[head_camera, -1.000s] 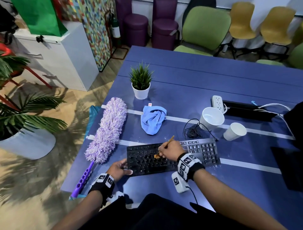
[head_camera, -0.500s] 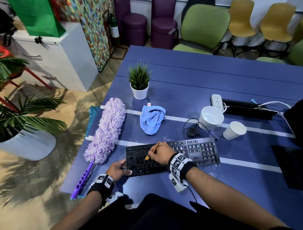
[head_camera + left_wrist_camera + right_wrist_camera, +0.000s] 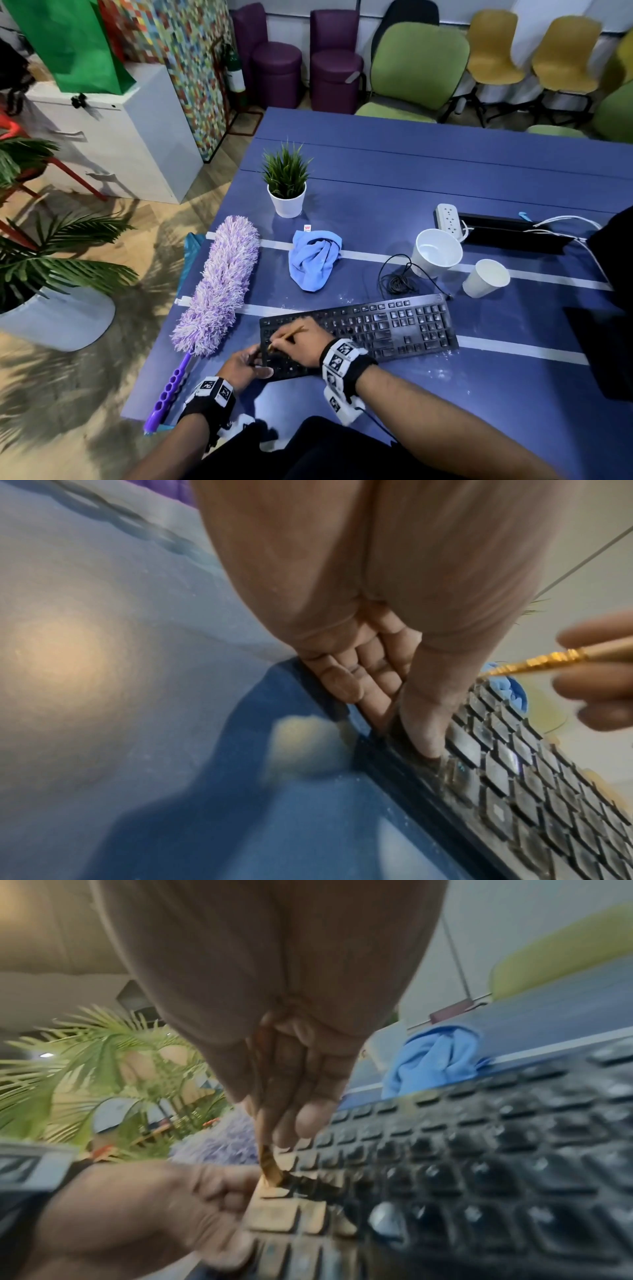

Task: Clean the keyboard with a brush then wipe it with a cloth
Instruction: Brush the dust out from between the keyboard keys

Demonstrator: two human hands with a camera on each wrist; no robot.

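A dusty black keyboard [image 3: 387, 325] lies on the blue table [image 3: 428, 192] in front of me. My right hand [image 3: 301, 346] pinches a thin wooden-handled brush [image 3: 291, 334] over the keyboard's left end; its bristles [image 3: 274, 1173] touch the keys. My left hand [image 3: 243, 365] grips the keyboard's near left corner, thumb [image 3: 424, 723] on the keys and fingers [image 3: 346, 680] curled round the edge. The golden brush ferrule [image 3: 534, 662] shows in the left wrist view. A crumpled blue cloth [image 3: 313, 262] lies behind the keyboard, also seen as the blue cloth [image 3: 435, 1058].
A purple fluffy duster [image 3: 219, 284] lies left of the keyboard. A small potted plant [image 3: 287, 185], two white paper cups [image 3: 436, 251] [image 3: 484, 277], a coiled black cable [image 3: 397, 281] and a power strip [image 3: 448, 217] sit farther back. Chairs stand beyond the table.
My right hand has moved the brush leftward along the keyboard, from near the middle to the left end beside my left hand. The left hand has kept its grip on the corner.
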